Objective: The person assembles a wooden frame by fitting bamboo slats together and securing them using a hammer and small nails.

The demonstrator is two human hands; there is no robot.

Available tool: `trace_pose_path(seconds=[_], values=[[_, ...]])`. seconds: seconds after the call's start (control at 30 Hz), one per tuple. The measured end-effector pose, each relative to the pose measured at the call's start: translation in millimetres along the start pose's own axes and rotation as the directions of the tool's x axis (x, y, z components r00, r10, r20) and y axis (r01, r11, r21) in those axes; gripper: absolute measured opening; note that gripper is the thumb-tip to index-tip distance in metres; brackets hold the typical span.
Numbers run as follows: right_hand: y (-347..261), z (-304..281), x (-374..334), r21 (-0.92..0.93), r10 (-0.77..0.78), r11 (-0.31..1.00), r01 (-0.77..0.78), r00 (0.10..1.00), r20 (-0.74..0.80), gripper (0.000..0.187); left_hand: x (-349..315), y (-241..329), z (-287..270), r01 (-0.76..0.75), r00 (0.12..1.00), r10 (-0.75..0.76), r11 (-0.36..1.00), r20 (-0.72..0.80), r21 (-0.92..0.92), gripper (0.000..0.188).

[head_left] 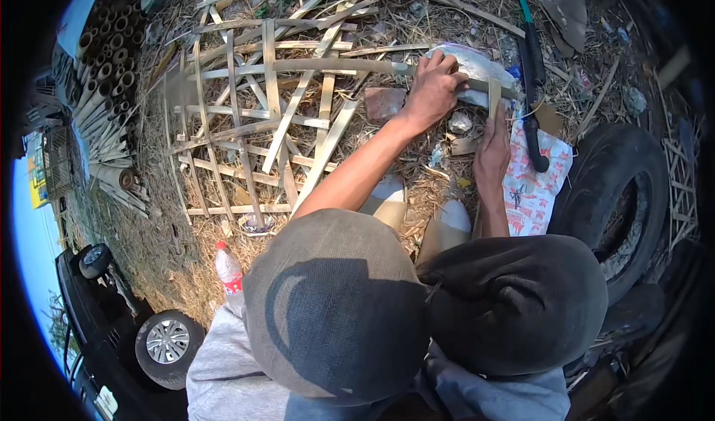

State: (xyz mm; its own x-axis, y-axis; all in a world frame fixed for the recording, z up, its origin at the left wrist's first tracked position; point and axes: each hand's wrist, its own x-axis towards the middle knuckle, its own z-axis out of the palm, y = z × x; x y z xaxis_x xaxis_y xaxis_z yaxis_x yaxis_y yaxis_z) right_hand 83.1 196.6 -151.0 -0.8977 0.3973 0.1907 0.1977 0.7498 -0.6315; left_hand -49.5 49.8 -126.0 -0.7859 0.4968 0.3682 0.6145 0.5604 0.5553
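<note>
From where I stand, the long bamboo strip (335,65) runs across the lattice (231,115) on the left toward the left hand (434,93), whose fingers curl down over it. The right hand (494,153) sits at the near end of a short pale slat (494,97), though I can't tell whether it's closed on that. I'd brace the strip firmly and keep fingertips off raw edges, well clear of the black-handled tool (532,138) to the right.
</note>
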Motion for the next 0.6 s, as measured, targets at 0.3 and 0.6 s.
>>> trace_pose_path(seconds=[0.3,0.6], values=[[-30.8,6.9,-1.9,-0.035,0.14,0.99,-0.137,0.985,0.101,0.051,-6.0,-5.8,-6.6,-0.02,1.0,0.02,1.0,0.014,0.016,0.013],[-24.0,29.0,-6.6,-0.083,0.166,0.983,-0.162,0.985,0.045,0.055,5.2,1.0,-7.1,0.046,0.993,-0.067,0.98,0.101,0.193,0.034]])
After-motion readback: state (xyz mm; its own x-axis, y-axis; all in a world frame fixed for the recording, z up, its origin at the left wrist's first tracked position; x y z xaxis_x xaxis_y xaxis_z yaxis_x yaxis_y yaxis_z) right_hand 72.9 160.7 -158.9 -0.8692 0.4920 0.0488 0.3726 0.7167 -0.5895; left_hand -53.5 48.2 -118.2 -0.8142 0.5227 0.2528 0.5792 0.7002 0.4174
